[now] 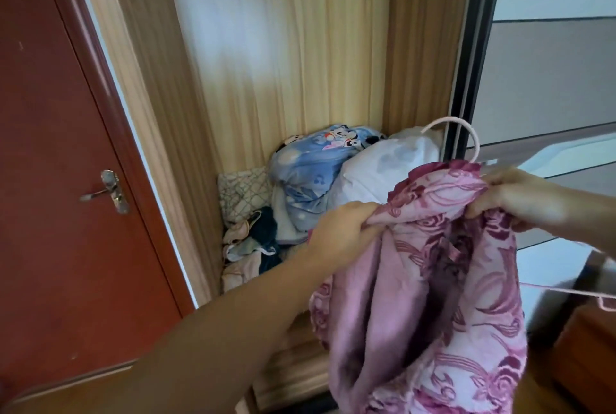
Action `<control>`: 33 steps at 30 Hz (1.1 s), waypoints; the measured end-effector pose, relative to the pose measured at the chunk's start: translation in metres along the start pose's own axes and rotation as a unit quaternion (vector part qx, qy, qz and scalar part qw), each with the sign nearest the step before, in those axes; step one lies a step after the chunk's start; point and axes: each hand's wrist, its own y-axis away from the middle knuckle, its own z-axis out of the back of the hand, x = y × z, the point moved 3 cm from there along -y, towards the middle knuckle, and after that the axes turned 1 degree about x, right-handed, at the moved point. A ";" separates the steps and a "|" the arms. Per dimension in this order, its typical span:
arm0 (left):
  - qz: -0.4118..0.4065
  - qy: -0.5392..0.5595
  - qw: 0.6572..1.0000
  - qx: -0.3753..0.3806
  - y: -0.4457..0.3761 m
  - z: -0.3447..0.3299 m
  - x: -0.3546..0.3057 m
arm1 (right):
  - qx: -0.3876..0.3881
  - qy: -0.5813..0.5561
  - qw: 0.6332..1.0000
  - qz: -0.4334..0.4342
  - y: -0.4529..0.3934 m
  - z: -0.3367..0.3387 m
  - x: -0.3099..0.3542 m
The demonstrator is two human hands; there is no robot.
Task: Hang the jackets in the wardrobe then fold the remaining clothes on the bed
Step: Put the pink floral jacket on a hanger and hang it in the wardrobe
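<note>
A pink jacket [430,287] with a dark rose pattern hangs in front of me, held up by both hands. My left hand [343,227] grips its left shoulder. My right hand [520,197] grips the right shoulder together with a pink wire hanger [466,137], whose hook rises above the collar. The open wardrobe [283,46] with pale wooden walls stands straight ahead, beyond the jacket. No hanging rail shows in the frame.
Bundled blue cartoon-print bedding [310,173], a white bag [383,167] and loose clothes [253,247] fill the wardrobe floor. A red door [50,147] with a metal handle stands at the left. The wardrobe's sliding door [550,80] is at the right.
</note>
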 end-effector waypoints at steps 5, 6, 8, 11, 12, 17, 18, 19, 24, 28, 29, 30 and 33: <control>-0.044 -0.073 0.994 -0.063 -0.007 0.024 -0.019 | -0.040 -0.052 0.997 -0.033 0.004 0.006 -0.026; -0.046 -0.085 0.993 -0.069 -0.010 0.029 -0.024 | -0.052 -0.063 0.995 -0.049 0.004 0.006 -0.031; -0.047 -0.116 0.990 -0.065 -0.021 0.039 -0.036 | -0.061 -0.066 0.993 -0.070 0.000 0.004 -0.042; -0.051 -0.106 0.992 -0.048 -0.039 0.050 -0.056 | -0.079 -0.019 0.995 -0.062 -0.008 -0.004 -0.048; -0.044 -0.094 0.994 -0.039 -0.044 0.052 -0.060 | -0.101 0.005 0.993 -0.054 -0.010 -0.007 -0.050; 0.018 -0.090 0.995 -0.025 -0.065 0.065 -0.066 | -0.351 0.006 0.935 0.044 0.005 -0.043 -0.054; 0.021 -0.090 0.995 -0.023 -0.067 0.068 -0.066 | -0.366 -0.039 0.928 0.061 0.008 -0.056 -0.056; 0.021 -0.090 0.995 -0.020 -0.069 0.072 -0.066 | -0.359 -0.068 0.928 0.078 0.009 -0.069 -0.057; -0.025 -0.085 0.996 -0.003 -0.064 0.096 -0.058 | -0.268 -0.081 0.956 0.084 -0.004 -0.113 -0.054; -0.047 -0.064 0.997 -0.005 -0.048 0.118 -0.038 | -0.195 -0.097 0.975 0.038 -0.033 -0.126 -0.043; -0.047 -0.052 0.997 -0.009 -0.044 0.122 -0.033 | -0.180 -0.091 0.979 0.042 -0.039 -0.131 -0.039; -0.045 -0.042 0.998 -0.012 -0.039 0.126 -0.028 | -0.166 -0.083 0.981 0.051 -0.044 -0.137 -0.033; -0.022 -0.029 0.999 -0.022 -0.025 0.139 -0.012 | -0.139 -0.088 0.984 0.065 -0.058 -0.151 -0.016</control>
